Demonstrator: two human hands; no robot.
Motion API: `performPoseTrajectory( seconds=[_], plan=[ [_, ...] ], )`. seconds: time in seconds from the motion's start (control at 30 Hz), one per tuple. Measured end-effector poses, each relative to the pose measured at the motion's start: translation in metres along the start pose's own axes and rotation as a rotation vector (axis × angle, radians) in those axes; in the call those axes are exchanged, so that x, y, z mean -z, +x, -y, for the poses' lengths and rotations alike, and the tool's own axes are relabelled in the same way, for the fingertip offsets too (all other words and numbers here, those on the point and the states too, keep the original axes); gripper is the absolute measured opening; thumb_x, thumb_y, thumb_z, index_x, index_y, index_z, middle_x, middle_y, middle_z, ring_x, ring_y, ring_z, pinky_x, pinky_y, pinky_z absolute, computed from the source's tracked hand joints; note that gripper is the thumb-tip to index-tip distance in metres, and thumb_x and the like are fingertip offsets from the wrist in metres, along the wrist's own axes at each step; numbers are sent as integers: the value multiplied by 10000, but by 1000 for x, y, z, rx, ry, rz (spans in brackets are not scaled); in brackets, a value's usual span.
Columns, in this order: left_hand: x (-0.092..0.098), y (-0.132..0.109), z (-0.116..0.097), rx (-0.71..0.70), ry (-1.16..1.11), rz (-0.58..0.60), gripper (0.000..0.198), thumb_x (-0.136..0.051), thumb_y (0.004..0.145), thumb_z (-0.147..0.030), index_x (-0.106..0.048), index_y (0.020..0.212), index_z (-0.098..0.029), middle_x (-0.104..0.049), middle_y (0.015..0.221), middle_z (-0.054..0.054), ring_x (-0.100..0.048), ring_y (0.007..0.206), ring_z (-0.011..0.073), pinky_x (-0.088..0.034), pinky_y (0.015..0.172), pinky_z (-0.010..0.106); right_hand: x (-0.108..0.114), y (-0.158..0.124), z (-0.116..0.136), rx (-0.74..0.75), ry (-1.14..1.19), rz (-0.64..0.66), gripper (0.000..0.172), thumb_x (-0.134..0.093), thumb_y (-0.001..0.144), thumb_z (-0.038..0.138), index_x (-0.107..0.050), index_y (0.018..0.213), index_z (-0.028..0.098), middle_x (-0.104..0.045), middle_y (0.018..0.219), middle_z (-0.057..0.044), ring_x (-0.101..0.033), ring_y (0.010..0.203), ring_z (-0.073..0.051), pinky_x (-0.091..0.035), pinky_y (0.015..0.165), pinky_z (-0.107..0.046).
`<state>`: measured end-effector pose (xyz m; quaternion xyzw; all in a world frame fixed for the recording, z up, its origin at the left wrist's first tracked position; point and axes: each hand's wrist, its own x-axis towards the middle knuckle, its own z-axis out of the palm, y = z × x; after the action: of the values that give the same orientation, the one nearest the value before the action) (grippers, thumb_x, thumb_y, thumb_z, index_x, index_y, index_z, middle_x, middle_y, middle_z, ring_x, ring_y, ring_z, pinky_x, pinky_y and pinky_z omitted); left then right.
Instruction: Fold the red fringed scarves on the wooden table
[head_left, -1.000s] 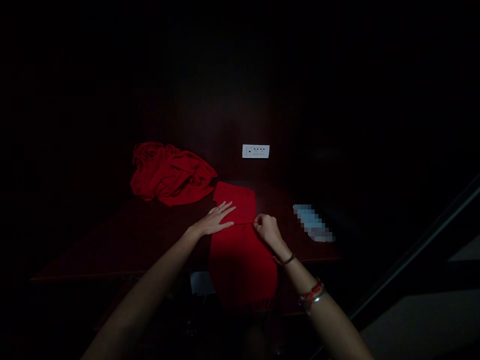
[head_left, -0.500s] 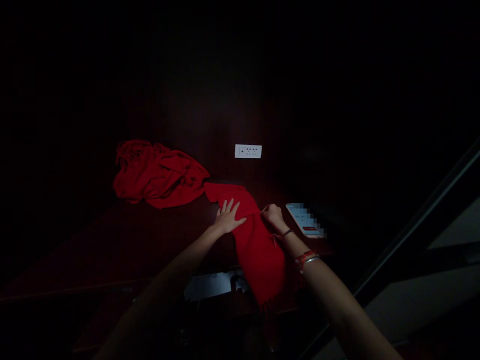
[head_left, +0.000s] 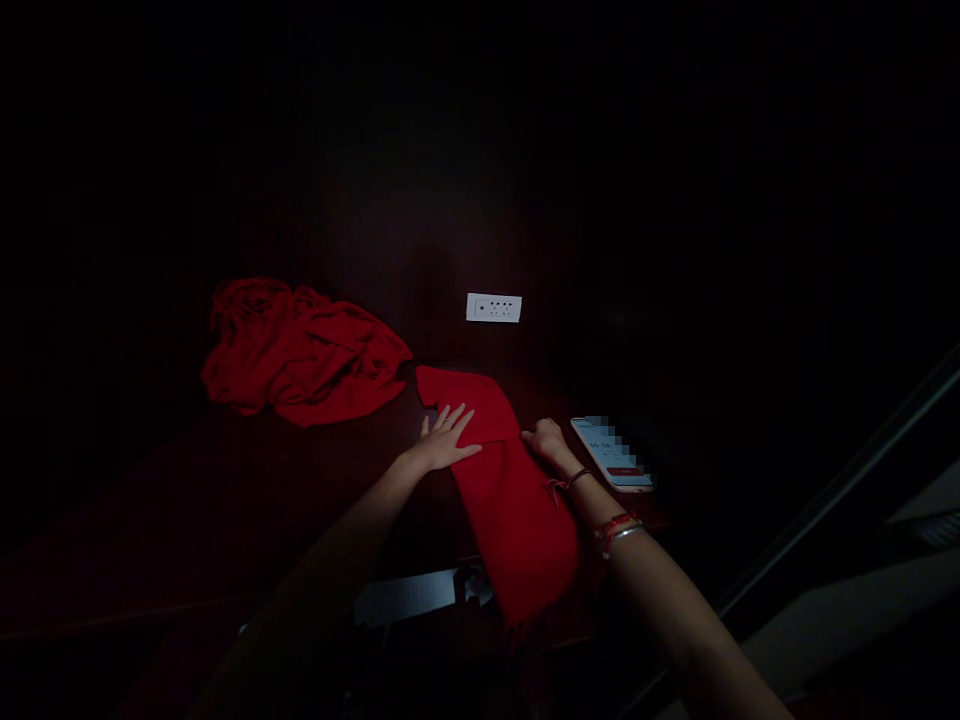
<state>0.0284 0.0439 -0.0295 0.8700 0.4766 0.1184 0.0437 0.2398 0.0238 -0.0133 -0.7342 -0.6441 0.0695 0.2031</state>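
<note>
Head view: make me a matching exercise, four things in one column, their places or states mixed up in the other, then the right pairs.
1. left hand
2. phone
3. right hand
4. white socket

A. on the dark wall
B. pinching the edge of the flat red cloth
C. fingers spread on that cloth
D. lying right of both hands

Pairs: 1-C, 2-D, 3-B, 4-A

Dim room, wall socket, dark table
</note>
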Motion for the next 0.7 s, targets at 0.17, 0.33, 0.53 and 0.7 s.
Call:
performPoseTrajectory(
  seconds=[0.17,0.33,0.53,0.7],
  plan=[
    [2,-3,3,-6,-7,15,705,-271,730,-616,-93,1306,-252,-70,1373,57,-28,1234,288,-87,926,554,2,-11,-2,41,-23,-51,150,-497,672,204,-608,741,132,-573,884,-95,-508,865,-171,-373,727,-229],
    [7,-5,0,-138,14,-143,532,-293,799,-479,-241,1272,-242,-188,1350,64,-102,1235,230,-135,964,464,17,-23,0,198,10,-230,214,-393,720,109,-556,856,137,-564,883,-55,-499,823,-115,-352,738,-193],
    [7,-7,-2,-262,17,-134,481,-315,803,-452,-323,1234,-240,-250,1327,44,-146,1228,197,-153,985,389,22,-31,8,470,-198,-118,209,-373,761,168,-580,757,146,-585,807,-79,-520,760,-142,-348,682,-216],
    [3,-7,1,-99,-26,76,589,-283,774,-541,-187,1287,-269,-105,1371,55,-50,1238,260,-157,951,477,12,-28,8,311,-129,-90,155,-410,730,167,-557,779,155,-598,774,-65,-536,702,-135,-351,612,-206]
  ],
)
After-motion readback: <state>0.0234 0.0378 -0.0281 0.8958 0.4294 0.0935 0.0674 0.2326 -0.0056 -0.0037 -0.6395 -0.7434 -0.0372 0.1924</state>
